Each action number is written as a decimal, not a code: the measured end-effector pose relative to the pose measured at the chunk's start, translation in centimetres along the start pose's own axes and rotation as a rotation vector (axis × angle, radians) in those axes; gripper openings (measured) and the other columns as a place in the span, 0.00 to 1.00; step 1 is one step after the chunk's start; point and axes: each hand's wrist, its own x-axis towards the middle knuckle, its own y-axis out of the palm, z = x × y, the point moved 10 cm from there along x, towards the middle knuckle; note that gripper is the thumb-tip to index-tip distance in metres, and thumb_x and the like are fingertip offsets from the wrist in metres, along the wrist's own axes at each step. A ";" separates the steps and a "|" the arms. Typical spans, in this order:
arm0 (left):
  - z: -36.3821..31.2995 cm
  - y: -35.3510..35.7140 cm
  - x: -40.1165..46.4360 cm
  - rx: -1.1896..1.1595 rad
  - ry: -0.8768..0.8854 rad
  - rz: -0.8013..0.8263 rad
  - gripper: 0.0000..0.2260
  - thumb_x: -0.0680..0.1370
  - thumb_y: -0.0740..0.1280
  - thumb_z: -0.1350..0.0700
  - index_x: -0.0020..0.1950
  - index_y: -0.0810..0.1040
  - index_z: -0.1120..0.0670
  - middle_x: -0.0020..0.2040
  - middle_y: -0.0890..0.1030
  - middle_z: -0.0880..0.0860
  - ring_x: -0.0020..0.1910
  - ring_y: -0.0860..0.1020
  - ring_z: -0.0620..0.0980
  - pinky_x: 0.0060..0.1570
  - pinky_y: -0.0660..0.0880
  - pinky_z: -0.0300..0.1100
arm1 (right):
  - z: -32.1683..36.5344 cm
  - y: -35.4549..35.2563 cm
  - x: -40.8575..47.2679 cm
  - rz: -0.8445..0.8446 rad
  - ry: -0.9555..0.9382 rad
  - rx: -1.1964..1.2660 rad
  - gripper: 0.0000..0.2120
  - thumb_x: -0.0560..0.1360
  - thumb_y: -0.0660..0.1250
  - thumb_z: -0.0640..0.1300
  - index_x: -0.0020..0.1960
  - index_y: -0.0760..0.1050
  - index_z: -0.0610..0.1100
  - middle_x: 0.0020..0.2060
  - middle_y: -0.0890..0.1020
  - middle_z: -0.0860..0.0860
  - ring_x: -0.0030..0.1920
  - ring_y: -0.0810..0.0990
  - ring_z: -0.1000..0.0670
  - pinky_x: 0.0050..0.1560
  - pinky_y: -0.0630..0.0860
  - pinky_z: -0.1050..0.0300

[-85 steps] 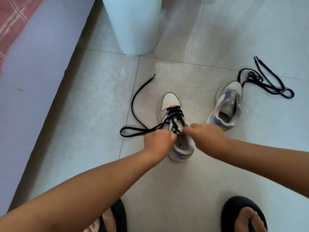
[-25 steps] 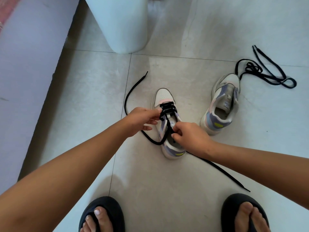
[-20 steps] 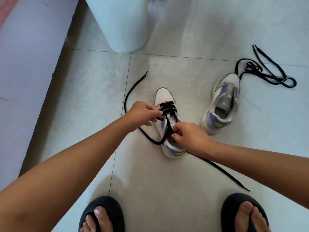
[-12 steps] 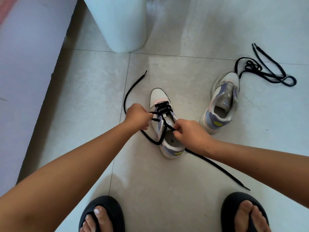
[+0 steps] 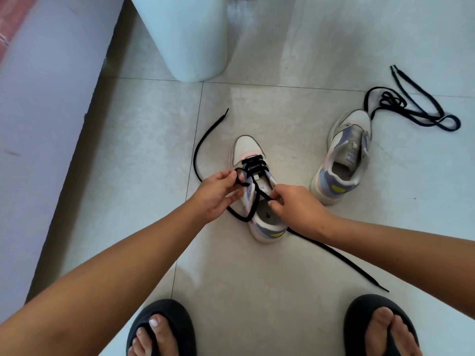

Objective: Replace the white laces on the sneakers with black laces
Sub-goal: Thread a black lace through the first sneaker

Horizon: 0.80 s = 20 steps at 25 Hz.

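Black lace (image 5: 253, 201) is already threaded through the lower eyelets of the near sneaker (image 5: 257, 191), which stands on the tiled floor (image 5: 144, 140) with its toe pointing away from the person. I take this sneaker as the landmark. On its left side, the left hand (image 5: 218, 192) pinches a small loop of the lace just beside an eyelet, probably to feed the lace through the next hole on that side. Over its opening, the right hand (image 5: 295, 202) grips the other strand with curled fingers, and I think it keeps this strand tight so that the crossings do not loosen. One free end of the lace curves on the floor to the far left of the sneaker, and the other end trails to the near right, out of the way of the work. To the right of the landmark lies the second sneaker (image 5: 343, 160), with no lace in it, and just behind its toe a second black lace (image 5: 411, 109) waits in a loose heap. Far behind the landmark stands a pale round bin (image 5: 185, 37). In my judgement the job is not yet half done.
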 end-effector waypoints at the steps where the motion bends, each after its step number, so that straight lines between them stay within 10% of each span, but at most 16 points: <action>1: -0.1 -0.6 -0.3 0.096 0.023 -0.059 0.06 0.80 0.63 0.55 0.46 0.74 0.56 0.42 0.78 0.53 0.45 0.77 0.49 0.43 0.76 0.41 | 0.4 -0.2 0.0 -0.021 -0.017 -0.051 0.10 0.78 0.60 0.47 0.54 0.76 0.43 0.48 0.81 0.44 0.49 0.78 0.42 0.43 0.71 0.54; 6: -0.6 -0.7 -1.9 0.471 0.056 -0.244 0.10 0.76 0.69 0.52 0.43 0.76 0.58 0.38 0.79 0.53 0.34 0.77 0.47 0.33 0.75 0.38 | 3.5 -1.1 1.2 -0.087 -0.161 -0.319 0.13 0.81 0.55 0.48 0.57 0.74 0.43 0.52 0.80 0.45 0.52 0.78 0.42 0.43 0.68 0.53; 12: -0.9 0.0 -2.1 0.351 -0.053 -0.316 0.07 0.76 0.69 0.61 0.39 0.74 0.58 0.36 0.78 0.53 0.34 0.76 0.47 0.31 0.71 0.38 | 3.8 -0.7 3.3 -0.029 -0.090 -0.282 0.07 0.76 0.58 0.39 0.46 0.75 0.43 0.44 0.78 0.45 0.45 0.77 0.42 0.37 0.64 0.56; 20: -0.6 -0.1 -2.3 0.269 -0.021 -0.312 0.11 0.76 0.68 0.63 0.58 0.74 0.61 0.44 0.79 0.55 0.39 0.78 0.49 0.37 0.74 0.41 | 4.2 -0.2 4.6 0.061 -0.075 -0.267 0.07 0.74 0.60 0.36 0.38 0.71 0.45 0.40 0.76 0.44 0.43 0.76 0.42 0.33 0.63 0.58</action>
